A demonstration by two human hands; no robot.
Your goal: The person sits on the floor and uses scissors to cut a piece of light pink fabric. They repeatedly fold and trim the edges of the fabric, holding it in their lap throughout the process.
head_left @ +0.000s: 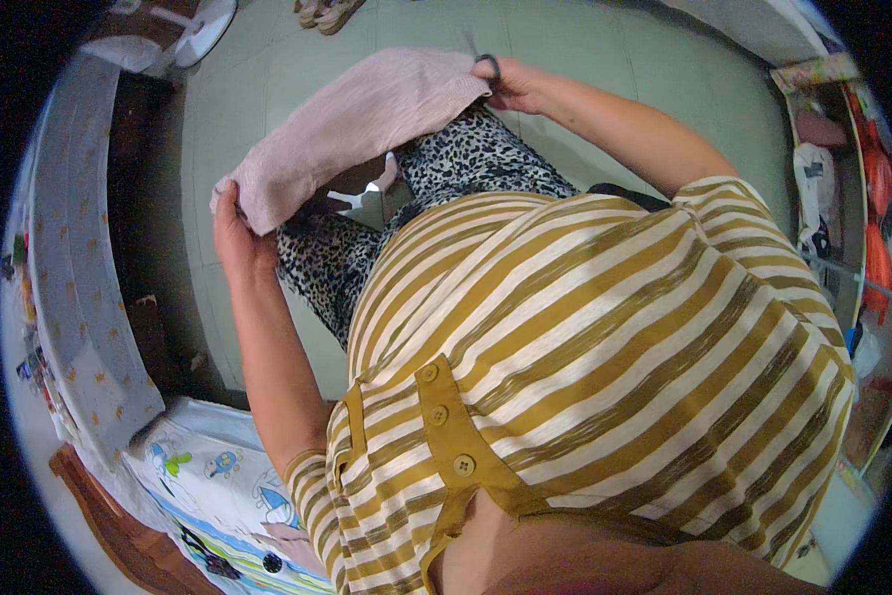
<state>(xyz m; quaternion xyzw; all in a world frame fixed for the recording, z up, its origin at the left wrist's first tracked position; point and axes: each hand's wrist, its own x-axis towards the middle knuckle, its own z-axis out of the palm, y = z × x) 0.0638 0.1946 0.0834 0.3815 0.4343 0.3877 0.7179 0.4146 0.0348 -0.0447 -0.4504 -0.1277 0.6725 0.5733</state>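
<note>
A pale pink knitted cloth (356, 111) with a ribbed edge is stretched in an arc above my legs. At its lower left end, my left hand (243, 242) grips it, thumb on top. My right hand (516, 85) is at the upper right end, fingers closed by the ribbed edge. A small dark loop (488, 67) shows at the fingers of that hand; its kind is unclear. Below the cloth are leopard-print trousers (483, 160), partly covered by it.
A cartoon-print cloth (223, 476) covers a surface at lower left, with small dark items on it. A long pale patterned cover (85, 297) runs along the left. A fan (204, 30) and sandals (330, 11) are at the top. Open shelving with textiles (817, 186) stands right.
</note>
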